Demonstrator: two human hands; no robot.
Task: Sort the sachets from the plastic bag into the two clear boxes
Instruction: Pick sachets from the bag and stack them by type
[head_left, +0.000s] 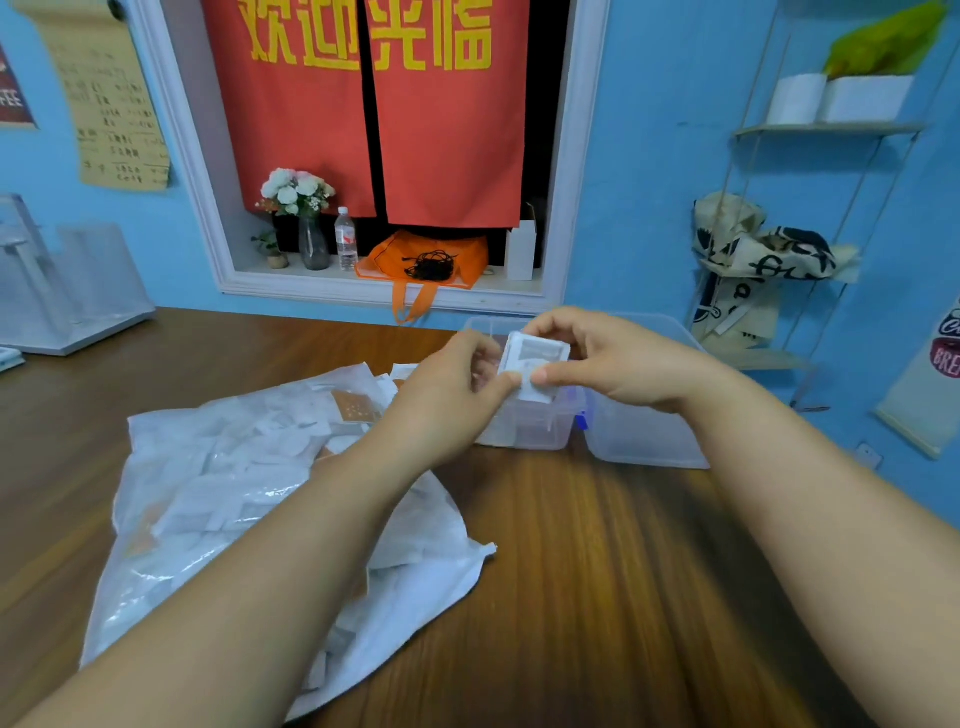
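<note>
Both hands meet over the two clear boxes, pinching one white sachet (535, 358) between them. The left hand (457, 384) grips its left edge with curled fingers and thumb; the right hand (608, 358) holds its right side, thumb along the lower edge, fingers curled over the top. Below it the smaller box (524, 431) touches the larger box (649, 441). The plastic bag (208, 467), full of sachets, lies on the wooden table (597, 571) under the left forearm.

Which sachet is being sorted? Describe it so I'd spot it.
On the wooden table, find the smaller clear box. Above it the left hand and right hand pinch one white sachet; it alone is held up, while the heap lies in the plastic bag.
</note>
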